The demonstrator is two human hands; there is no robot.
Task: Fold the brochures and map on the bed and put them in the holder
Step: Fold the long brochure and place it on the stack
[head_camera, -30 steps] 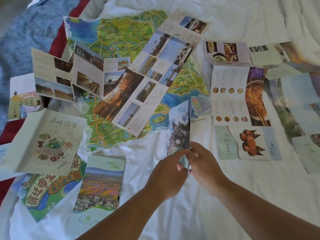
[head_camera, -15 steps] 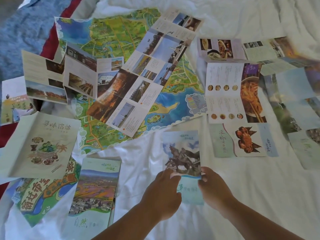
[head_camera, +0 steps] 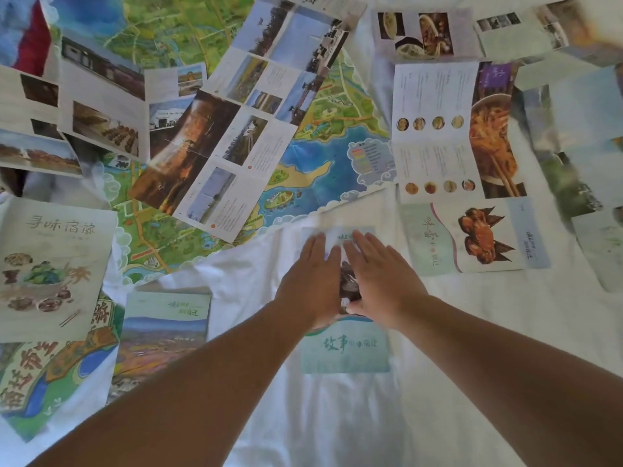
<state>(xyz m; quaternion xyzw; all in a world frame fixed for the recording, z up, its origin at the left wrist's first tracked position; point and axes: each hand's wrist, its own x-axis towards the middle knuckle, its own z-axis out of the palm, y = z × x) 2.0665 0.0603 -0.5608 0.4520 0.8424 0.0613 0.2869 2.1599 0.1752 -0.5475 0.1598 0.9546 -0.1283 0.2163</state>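
A folded pale-green brochure (head_camera: 345, 348) lies flat on the white sheet in the middle. My left hand (head_camera: 308, 281) and my right hand (head_camera: 379, 274) rest side by side on its upper half, palms down, fingers straight and together, pressing it flat. A large colourful map (head_camera: 323, 153) lies unfolded behind it. An unfolded photo brochure (head_camera: 232, 129) lies across the map. An unfolded food brochure (head_camera: 448, 129) with a crab panel (head_camera: 472, 237) is at right. No holder is visible.
A folded landscape brochure (head_camera: 165, 328) and a beige food booklet (head_camera: 50, 264) lie at left, over a green map cover (head_camera: 33, 382). More unfolded sheets (head_camera: 580, 136) lie at the right edge. A red and blue blanket (head_camera: 30, 32) shows top left. White sheet (head_camera: 472, 365) lies bare at lower right.
The brochure was held upright between both hands, then laid flat on the sheet. Both hands slid up over it and now press it with flat palms.
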